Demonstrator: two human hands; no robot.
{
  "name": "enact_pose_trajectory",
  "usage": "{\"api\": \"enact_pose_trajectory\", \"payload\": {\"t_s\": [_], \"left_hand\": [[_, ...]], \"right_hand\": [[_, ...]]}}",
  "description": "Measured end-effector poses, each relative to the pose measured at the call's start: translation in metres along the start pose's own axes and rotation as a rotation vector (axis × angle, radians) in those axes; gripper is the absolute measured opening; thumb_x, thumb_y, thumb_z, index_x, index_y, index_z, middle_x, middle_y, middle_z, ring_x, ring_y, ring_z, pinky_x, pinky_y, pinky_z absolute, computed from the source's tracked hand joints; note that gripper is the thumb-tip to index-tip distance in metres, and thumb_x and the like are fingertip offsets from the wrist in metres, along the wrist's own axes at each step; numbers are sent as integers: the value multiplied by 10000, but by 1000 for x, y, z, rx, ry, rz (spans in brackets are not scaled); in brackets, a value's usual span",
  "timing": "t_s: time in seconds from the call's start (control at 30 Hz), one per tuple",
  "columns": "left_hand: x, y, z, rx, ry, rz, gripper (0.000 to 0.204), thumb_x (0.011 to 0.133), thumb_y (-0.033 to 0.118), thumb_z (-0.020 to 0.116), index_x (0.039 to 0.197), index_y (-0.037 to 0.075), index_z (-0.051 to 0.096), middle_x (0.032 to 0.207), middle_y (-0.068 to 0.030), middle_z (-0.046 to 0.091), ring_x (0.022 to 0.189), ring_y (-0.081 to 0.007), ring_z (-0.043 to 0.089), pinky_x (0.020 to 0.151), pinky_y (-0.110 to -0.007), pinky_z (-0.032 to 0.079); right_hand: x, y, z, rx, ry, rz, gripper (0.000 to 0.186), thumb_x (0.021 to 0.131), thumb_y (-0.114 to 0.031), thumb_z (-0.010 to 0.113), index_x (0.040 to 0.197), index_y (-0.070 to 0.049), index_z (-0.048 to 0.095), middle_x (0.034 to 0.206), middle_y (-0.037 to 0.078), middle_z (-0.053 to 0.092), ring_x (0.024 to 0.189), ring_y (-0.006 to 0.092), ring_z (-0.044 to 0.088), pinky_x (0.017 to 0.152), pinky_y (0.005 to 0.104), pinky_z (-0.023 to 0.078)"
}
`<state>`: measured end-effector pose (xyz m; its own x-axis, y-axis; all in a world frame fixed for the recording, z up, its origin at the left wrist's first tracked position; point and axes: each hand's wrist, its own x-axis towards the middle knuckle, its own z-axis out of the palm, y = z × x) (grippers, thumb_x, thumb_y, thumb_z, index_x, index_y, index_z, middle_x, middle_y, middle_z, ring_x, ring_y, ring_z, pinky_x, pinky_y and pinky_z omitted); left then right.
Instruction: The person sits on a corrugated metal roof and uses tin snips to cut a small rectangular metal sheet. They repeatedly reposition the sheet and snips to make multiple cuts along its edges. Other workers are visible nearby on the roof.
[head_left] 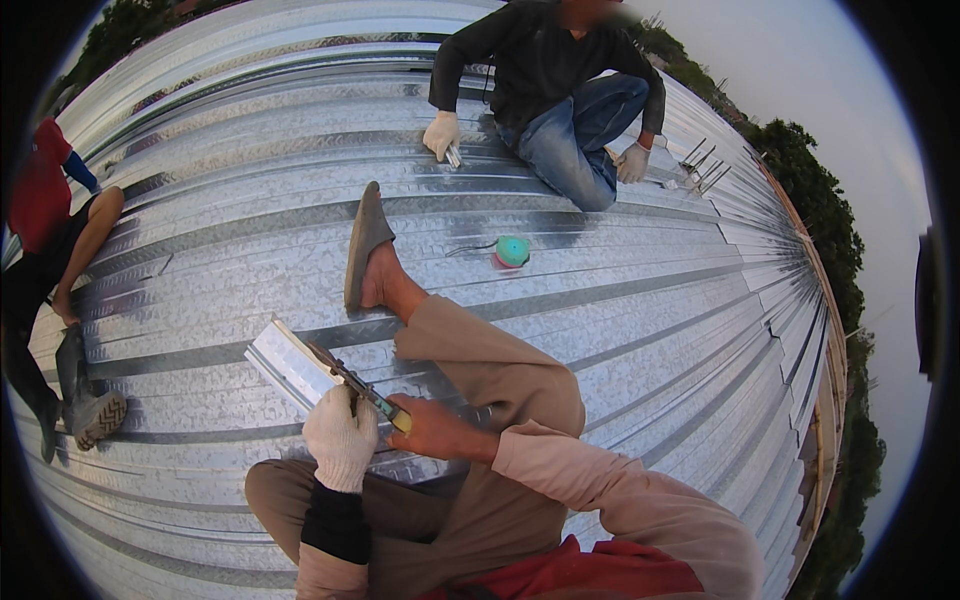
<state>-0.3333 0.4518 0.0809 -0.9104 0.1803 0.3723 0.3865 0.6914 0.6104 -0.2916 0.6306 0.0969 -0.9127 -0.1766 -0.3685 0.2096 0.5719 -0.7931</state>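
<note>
My left hand (338, 435), in a white knit glove, is closed on a bent silvery metal strip (285, 360) that points up and left. My bare right hand (435, 432) grips a pair of tin snips (360, 385) with yellow on the handle; their jaws lie over the strip's right end, just beside my left hand. Whether the jaws are touching or cutting the metal I cannot tell. My legs are bent on the roof beneath, with my sandalled foot (365, 250) beyond the strip. A round green and pink tape measure (510, 251) lies on the roof to the foot's right.
Ribbed metal roofing (650, 330) spreads all round, with a wooden edge (832, 370) and trees at right. A gloved co-worker (570, 130) kneels ahead holding small metal pieces. Another person (40, 200) sits at left. Several thin rods (705, 165) stand near the upper right.
</note>
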Motion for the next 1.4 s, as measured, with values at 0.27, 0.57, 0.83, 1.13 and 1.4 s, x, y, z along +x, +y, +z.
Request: {"api": "enact_pose_trajectory", "payload": {"t_s": [0.27,0.57,0.83,1.13,1.4], "left_hand": [[0,0,-1,-25,-48,-28,176,892,173,704,874,37,595,765,-193,634,729,-443,655,650,-525,491],[1,1,-3,-60,-70,-52,190,913,189,692,878,34,589,764,-200,633,729,-446,655,650,-521,487],[1,-1,-3,-74,-75,-62,181,912,192,696,889,36,606,772,-199,646,733,-447,664,653,-518,495],[0,-4,-3,-48,-130,-81,142,942,190,702,986,60,663,856,-170,716,801,-419,709,694,-503,540],[0,-3,-3,-49,-131,-85,146,956,202,697,989,63,667,856,-172,714,800,-418,708,686,-503,534]], "right_hand": [[-1,-4,-2,-10,-17,32,570,847,-323,717,1293,12,605,1168,294,701,1120,484,667,965,521,522],[1,-1,-1,-10,-27,32,605,837,-338,718,1313,19,609,1166,300,706,1115,478,679,970,516,528],[-4,-11,-4,58,-61,77,897,877,-305,749,1626,-105,296,1123,310,706,1098,510,682,967,532,526],[-2,-3,-3,61,-72,33,915,895,-303,769,1632,-194,239,1069,304,711,1068,521,692,946,550,523],[-2,4,2,87,-31,-65,977,907,-317,757,1697,-210,193,1151,318,709,1122,511,684,983,521,526]]}}
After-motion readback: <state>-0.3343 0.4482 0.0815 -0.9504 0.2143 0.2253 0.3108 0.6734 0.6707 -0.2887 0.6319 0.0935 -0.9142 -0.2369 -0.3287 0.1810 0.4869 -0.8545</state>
